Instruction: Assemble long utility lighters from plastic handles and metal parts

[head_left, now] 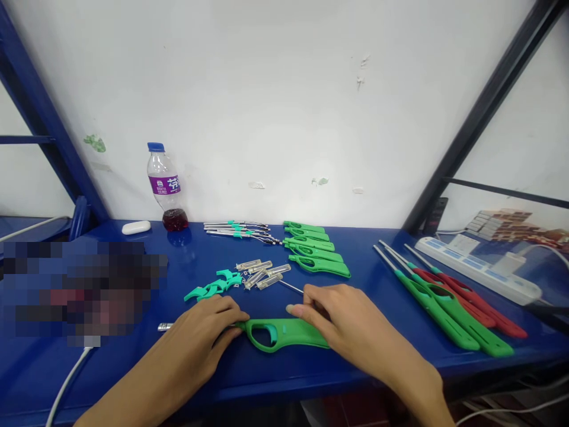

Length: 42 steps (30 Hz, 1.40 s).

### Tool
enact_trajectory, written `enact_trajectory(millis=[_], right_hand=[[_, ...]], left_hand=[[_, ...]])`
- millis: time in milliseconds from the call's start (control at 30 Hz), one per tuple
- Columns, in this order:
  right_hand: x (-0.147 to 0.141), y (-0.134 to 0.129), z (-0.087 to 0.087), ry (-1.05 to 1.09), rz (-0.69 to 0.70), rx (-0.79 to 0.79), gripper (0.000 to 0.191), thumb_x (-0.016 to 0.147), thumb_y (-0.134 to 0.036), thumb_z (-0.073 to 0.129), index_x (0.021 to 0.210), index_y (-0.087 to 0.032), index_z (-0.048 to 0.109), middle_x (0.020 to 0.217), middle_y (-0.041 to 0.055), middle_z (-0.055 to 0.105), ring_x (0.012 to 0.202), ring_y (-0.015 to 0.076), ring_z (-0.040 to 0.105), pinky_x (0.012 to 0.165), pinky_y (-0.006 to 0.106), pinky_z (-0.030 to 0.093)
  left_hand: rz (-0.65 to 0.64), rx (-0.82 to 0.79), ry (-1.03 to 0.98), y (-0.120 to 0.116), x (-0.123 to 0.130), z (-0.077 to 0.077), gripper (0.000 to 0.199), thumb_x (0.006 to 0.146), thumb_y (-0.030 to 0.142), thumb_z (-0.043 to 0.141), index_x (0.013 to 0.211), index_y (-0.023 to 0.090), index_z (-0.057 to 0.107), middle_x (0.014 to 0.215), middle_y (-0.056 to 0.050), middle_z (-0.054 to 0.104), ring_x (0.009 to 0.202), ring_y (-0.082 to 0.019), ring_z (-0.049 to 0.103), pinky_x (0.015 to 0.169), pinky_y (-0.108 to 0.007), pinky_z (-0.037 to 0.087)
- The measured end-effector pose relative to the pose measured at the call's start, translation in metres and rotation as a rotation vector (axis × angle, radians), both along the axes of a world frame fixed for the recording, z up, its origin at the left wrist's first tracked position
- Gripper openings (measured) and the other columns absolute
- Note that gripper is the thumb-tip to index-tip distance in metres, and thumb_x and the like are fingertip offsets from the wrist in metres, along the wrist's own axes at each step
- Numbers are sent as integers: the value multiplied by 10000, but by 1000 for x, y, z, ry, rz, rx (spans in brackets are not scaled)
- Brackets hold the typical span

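A green long-nosed gas lighter (293, 333) with a teal trigger lies crosswise at the front of the table. My left hand (207, 332) is closed around its metal nozzle end, whose tip (165, 327) sticks out to the left. Over the right end of the handle, my right hand (331, 314) is closed on it with bent fingers. A thin metal rod (291, 287) shows just behind my right fingers; its other end is hidden. Behind my hands lie several teal triggers (216, 286) and several clear fuel tanks (264, 273).
Metal nozzles with wires (240, 230) and green handle shells (315, 243) lie near the wall. Finished-looking green and red lighters (448, 302) and a white power strip (480, 270) are at right. A drink bottle (166, 187) and white case (136, 228) stand back left, near a blurred patch.
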State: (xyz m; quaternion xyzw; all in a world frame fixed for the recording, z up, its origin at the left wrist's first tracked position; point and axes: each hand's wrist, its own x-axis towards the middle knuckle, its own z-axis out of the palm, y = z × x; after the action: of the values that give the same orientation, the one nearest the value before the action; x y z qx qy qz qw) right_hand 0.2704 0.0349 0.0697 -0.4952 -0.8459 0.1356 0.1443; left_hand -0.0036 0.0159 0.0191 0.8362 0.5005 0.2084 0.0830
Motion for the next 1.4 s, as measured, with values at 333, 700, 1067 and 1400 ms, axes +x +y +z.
enact_trajectory(millis=[333,700,1067,1400], right_hand=[[-4,4,-14,-62,29,-119,509,999,-603,622,674,-225,519,653,-29,611,608,168,492,591,314,261],[-2,9,-20,-19,29,-242,511,924,-644,701,718,-232,478,661,-62,540,643,151,477,573,280,276],[-8,8,-17,-72,-23,-275,489,906,-610,734,727,-242,467,670,-61,558,625,159,481,570,287,263],[-8,10,-14,-50,-29,-295,495,871,-600,776,706,-239,479,665,-60,565,639,160,480,575,282,260]], left_hand=[[-5,17,-38,2,-1,-5,346,1015,260,459,1096,254,795,1078,-57,764,995,-249,730,869,-365,581],[-22,36,2,3,2,-8,409,1058,217,398,1002,244,802,1019,-57,750,905,-222,711,797,-331,546],[-7,94,114,-5,5,-7,400,1046,164,404,1011,253,792,1029,-57,738,877,-226,684,788,-351,511],[19,122,76,-4,4,-22,422,1040,145,383,1067,269,786,1023,-58,715,895,-249,668,778,-371,489]])
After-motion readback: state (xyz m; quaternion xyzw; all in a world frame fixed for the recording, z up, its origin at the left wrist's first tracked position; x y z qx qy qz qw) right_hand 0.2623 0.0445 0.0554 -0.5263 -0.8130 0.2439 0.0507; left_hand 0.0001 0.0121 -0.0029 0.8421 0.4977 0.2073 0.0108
